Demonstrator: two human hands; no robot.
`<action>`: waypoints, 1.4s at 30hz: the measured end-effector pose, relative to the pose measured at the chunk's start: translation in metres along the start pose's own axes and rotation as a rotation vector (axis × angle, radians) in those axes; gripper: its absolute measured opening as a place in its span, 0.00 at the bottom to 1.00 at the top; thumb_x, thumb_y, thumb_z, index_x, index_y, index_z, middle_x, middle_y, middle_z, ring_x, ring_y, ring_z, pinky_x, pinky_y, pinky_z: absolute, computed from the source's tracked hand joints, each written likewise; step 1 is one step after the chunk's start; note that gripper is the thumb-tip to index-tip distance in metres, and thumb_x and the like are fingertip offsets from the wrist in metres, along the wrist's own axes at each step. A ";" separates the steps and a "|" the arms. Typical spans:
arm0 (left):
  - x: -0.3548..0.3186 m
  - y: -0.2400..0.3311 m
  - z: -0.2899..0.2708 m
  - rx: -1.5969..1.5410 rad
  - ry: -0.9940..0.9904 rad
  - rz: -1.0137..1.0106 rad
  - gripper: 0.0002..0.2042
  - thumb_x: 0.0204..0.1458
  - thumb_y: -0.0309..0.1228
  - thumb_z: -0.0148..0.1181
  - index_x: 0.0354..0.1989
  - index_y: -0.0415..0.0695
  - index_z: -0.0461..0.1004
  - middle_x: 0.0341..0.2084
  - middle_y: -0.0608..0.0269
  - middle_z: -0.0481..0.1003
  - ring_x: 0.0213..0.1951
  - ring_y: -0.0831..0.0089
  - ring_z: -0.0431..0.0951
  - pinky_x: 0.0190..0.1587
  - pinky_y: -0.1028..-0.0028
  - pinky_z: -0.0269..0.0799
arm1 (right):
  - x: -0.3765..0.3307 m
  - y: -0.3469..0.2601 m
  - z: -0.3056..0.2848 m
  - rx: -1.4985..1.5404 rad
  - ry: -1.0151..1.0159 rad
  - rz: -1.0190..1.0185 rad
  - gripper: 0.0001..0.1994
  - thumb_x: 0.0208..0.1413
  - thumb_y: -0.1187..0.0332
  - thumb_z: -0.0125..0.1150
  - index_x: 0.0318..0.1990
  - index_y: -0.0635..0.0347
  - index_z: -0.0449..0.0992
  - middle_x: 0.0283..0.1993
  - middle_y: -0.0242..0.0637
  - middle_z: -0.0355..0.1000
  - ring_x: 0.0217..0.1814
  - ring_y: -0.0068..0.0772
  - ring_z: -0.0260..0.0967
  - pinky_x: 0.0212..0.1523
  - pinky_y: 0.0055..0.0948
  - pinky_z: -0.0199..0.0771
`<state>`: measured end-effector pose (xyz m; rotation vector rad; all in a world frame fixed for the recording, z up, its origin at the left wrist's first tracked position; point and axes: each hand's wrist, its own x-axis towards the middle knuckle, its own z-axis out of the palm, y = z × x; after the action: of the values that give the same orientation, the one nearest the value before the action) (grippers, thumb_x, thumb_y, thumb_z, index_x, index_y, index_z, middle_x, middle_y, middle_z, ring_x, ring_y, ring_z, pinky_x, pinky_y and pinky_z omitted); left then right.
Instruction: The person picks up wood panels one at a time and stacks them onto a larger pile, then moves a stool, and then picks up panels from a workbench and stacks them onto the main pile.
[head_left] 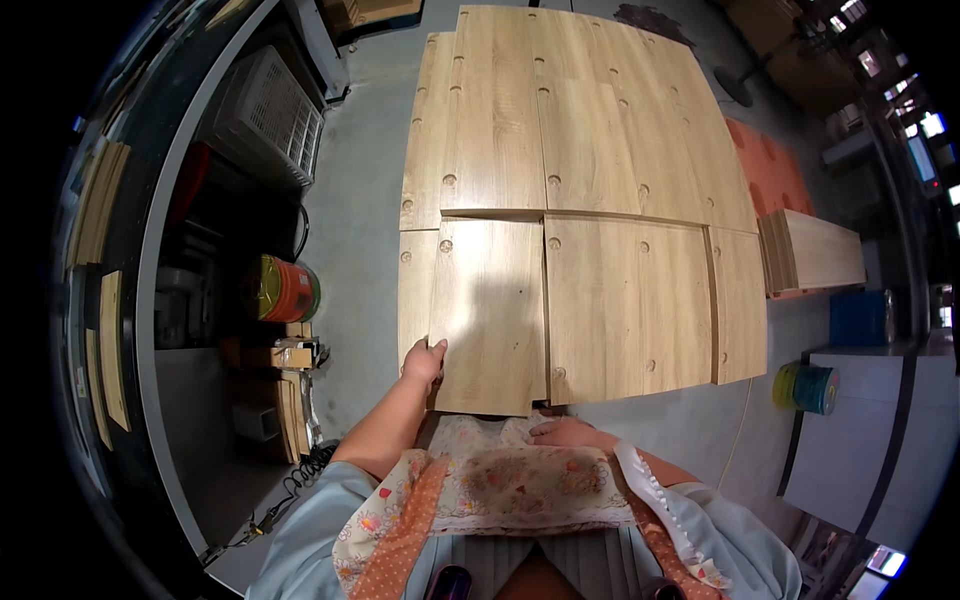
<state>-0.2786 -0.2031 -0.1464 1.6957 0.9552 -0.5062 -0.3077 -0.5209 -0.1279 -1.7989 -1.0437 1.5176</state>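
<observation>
A light wood-grain panel (488, 310) lies on top of a broad layer of similar panels, its near end close to my body. My left hand (424, 362) is closed around this panel's left edge, thumb on top, with the other fingers partly hidden. Close to its near right corner is my right hand (565, 432), low against my flowered apron (520, 480). The fingers of that hand stretch out to the left; shadow hides whether they touch the panel. Beside the panel lies a wider wooden panel (628, 305) with round holes near its edges.
On the left stands a shelf unit with a pale plastic crate (270, 115) and an orange-and-yellow bucket (282, 288). Stacked boards (815, 250) rest on an orange pallet (765, 165) at the right. A teal-and-yellow bucket (806, 388) sits nearer to me.
</observation>
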 end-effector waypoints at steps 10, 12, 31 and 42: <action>-0.010 0.028 0.019 -0.241 -0.050 -0.166 0.27 0.53 0.40 0.50 0.55 0.32 0.54 0.49 0.49 0.63 0.49 0.61 0.64 0.50 0.65 0.61 | 0.033 -0.032 -0.011 0.312 0.057 0.309 0.27 0.51 0.54 0.47 0.55 0.61 0.60 0.54 0.52 0.60 0.56 0.45 0.58 0.54 0.33 0.57; -0.003 0.018 0.021 -0.304 -0.022 -0.179 0.25 0.53 0.37 0.51 0.53 0.33 0.55 0.46 0.52 0.65 0.47 0.63 0.65 0.46 0.65 0.65 | 0.028 -0.058 -0.028 0.464 0.191 0.182 0.28 0.48 0.55 0.52 0.54 0.64 0.60 0.53 0.57 0.60 0.56 0.47 0.59 0.54 0.35 0.57; -0.016 0.025 0.019 -0.232 -0.098 -0.290 0.30 0.47 0.45 0.56 0.51 0.34 0.58 0.42 0.53 0.68 0.30 0.68 0.67 0.29 0.68 0.66 | 0.049 -0.068 -0.034 0.275 -0.168 0.084 0.23 0.49 0.60 0.52 0.49 0.64 0.64 0.52 0.52 0.61 0.55 0.47 0.59 0.53 0.36 0.57; -0.018 -0.158 -0.166 -0.315 -0.201 -0.053 0.19 0.49 0.44 0.53 0.43 0.43 0.69 0.38 0.65 0.69 0.43 0.72 0.67 0.45 0.68 0.60 | 0.157 -0.183 -0.044 -0.047 0.026 0.060 0.21 0.51 0.59 0.52 0.50 0.60 0.66 0.53 0.45 0.64 0.56 0.42 0.60 0.56 0.32 0.56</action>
<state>-0.4365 -0.0382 -0.1710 1.3144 0.8845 -0.5206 -0.2937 -0.2878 -0.0545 -1.8931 -1.0299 1.5128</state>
